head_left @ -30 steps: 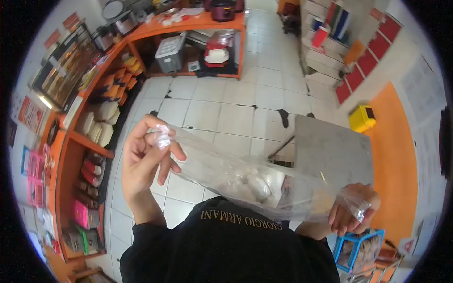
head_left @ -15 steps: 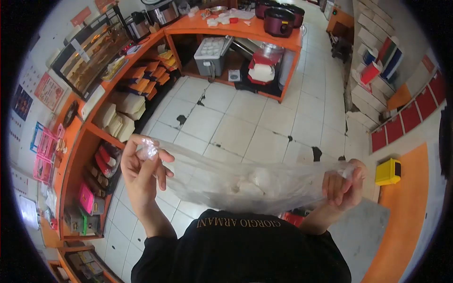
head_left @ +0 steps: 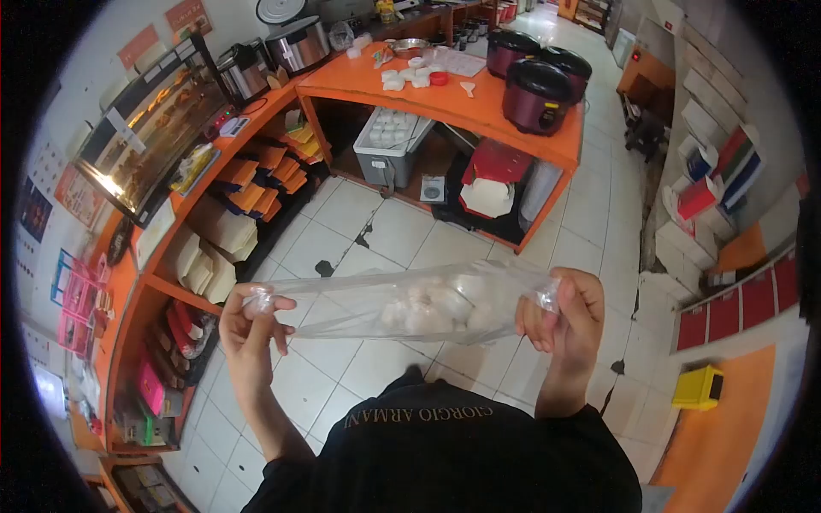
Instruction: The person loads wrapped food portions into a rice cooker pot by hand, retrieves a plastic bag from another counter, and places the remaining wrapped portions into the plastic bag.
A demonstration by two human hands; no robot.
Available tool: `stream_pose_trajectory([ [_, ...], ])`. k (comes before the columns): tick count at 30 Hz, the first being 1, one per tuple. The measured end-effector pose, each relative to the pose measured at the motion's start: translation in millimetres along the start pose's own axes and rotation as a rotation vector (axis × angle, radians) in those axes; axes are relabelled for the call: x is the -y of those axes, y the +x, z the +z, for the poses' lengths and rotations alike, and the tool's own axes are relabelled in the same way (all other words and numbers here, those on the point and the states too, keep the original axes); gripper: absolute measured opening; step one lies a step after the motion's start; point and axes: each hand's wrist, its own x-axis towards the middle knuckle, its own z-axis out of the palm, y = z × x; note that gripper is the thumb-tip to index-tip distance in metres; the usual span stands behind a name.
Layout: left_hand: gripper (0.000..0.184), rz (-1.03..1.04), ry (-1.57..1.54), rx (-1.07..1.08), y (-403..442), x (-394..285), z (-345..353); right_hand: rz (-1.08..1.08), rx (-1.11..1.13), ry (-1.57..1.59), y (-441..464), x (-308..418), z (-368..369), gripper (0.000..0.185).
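A clear plastic bag (head_left: 342,306) is stretched sideways in front of my chest, with several pale, roundish lumps (head_left: 432,305) gathered in its middle and right part. I cannot make out what the lumps are. My left hand (head_left: 251,321) pinches the bag's bunched left end between thumb and fingers. At the other end, my right hand (head_left: 569,312) is closed round the gathered plastic. The bag hangs in the air above the tiled floor, touching only my hands.
An orange counter (head_left: 342,85) ahead carries dark rice cookers (head_left: 537,96) and small white cups. Below it stands a grey cooler box (head_left: 389,154). To the left are a lit glass food display (head_left: 141,128) and shelves of folded boxes (head_left: 205,265). A yellow bin (head_left: 697,387) is at right.
The bag has been raised and pulled tauter, away from my chest. My right hand has moved left and slightly up; the lumps show more clearly. My view has tilted up.
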Motion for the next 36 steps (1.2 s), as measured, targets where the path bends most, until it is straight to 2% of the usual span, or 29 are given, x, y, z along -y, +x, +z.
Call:
stream_pose_trajectory([
  [5,0.016,0.042,-0.017,-0.110,75.2,16.4,14.3,0.093,0.077,0.131,101.6,-52.2,-35.5,0.035],
  [7,0.016,0.059,-0.058,-0.127,116.0,20.4,23.6,0.174,-0.002,0.071,147.2,-73.5,-43.7,0.034],
  [11,0.019,0.094,-0.047,-0.097,210.4,39.1,34.0,0.156,0.114,0.190,225.4,-120.0,-73.5,0.033],
  [13,0.021,0.103,-0.067,-0.070,260.6,36.2,50.0,0.177,0.095,0.145,267.0,-126.2,-91.0,0.032],
  [16,0.023,0.177,-0.104,0.058,330.0,21.3,86.9,0.044,-0.021,0.035,318.2,-119.8,-107.1,0.028],
  [17,0.025,0.202,-0.129,0.085,351.0,17.1,97.3,0.063,-0.037,0.030,333.3,-120.1,-115.8,0.028],
  [19,0.031,0.320,-0.200,0.242,393.5,9.7,120.8,-0.165,-0.113,0.066,364.0,-119.9,-139.6,0.028],
  [20,0.031,0.311,-0.197,0.253,417.0,8.9,131.8,-0.186,-0.133,0.025,380.7,-116.4,-148.5,0.029],
  [22,0.034,0.383,-0.369,0.468,470.1,12.2,157.1,-0.202,-0.163,-0.021,422.0,-114.0,-171.8,0.030],
  [25,0.030,0.319,-0.440,0.598,546.6,17.7,201.1,-0.280,-0.129,0.009,482.1,-118.8,-207.8,0.031],
  [27,0.031,0.323,-0.392,0.591,587.2,23.6,239.3,-0.385,-0.303,0.031,518.0,-124.3,-229.8,0.033],
  [28,0.033,0.331,-0.347,0.579,609.2,27.3,255.4,-0.397,-0.299,-0.047,534.8,-126.6,-243.9,0.034],
  [29,0.033,0.322,-0.331,0.691,632.4,33.7,267.3,-0.404,-0.308,-0.045,550.3,-129.8,-255.4,0.034],
  [31,0.023,0.220,-0.388,0.732,671.4,53.9,302.8,-0.309,-0.365,-0.108,576.2,-137.1,-277.8,0.034],
  [35,0.025,0.084,-0.359,0.841,736.8,122.3,356.4,-0.157,-0.422,-0.164,610.8,-180.8,-333.5,0.036],
  [36,0.027,0.030,-0.245,0.854,744.9,137.9,365.7,-0.121,-0.507,-0.185,616.6,-194.7,-344.4,0.036],
])
